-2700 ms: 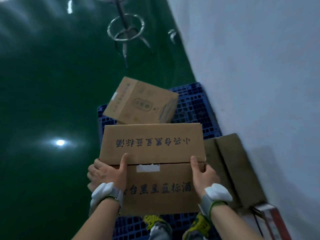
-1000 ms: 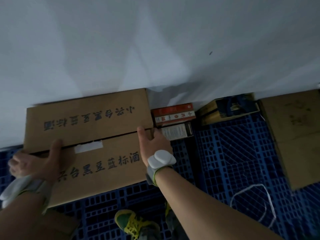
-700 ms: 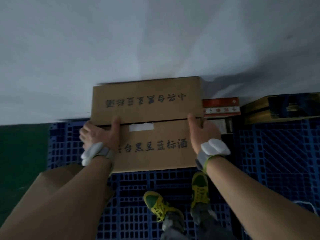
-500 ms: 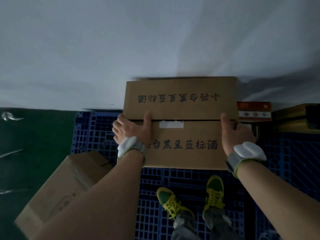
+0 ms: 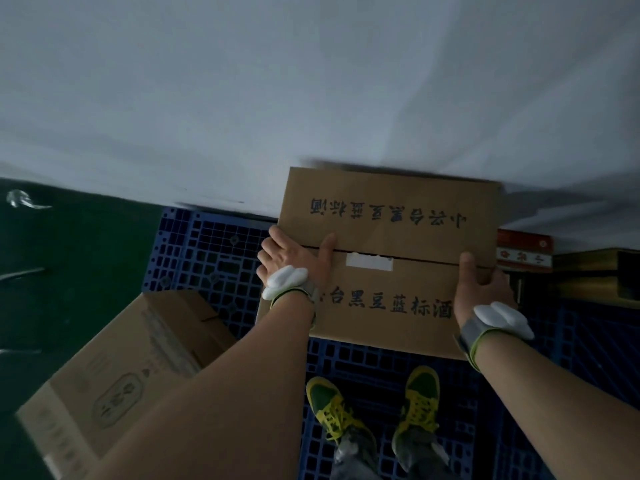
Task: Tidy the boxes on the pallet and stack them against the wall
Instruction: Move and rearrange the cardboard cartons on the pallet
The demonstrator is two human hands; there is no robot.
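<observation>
Dim, bluish light is washing over everything. The white wall [image 5: 311, 81] is glowing palest, with soft shadows spreading along its base far right. Glare streaks are shining on the green floor [image 5: 52, 271] at left. Wide-angle distortion is bending the near edges, and the near forearms are blurring.

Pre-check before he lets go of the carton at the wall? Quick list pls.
1. Both hands on the brown printed cardboard carton: left hand, right hand: ok.
2. Far edge against the white wall: looks ok.
3. Carton resting on the blue plastic pallet: cannot tell.
4. Clear of the red box: cannot tell.
5. Feet clear of the carton: ok.
</observation>
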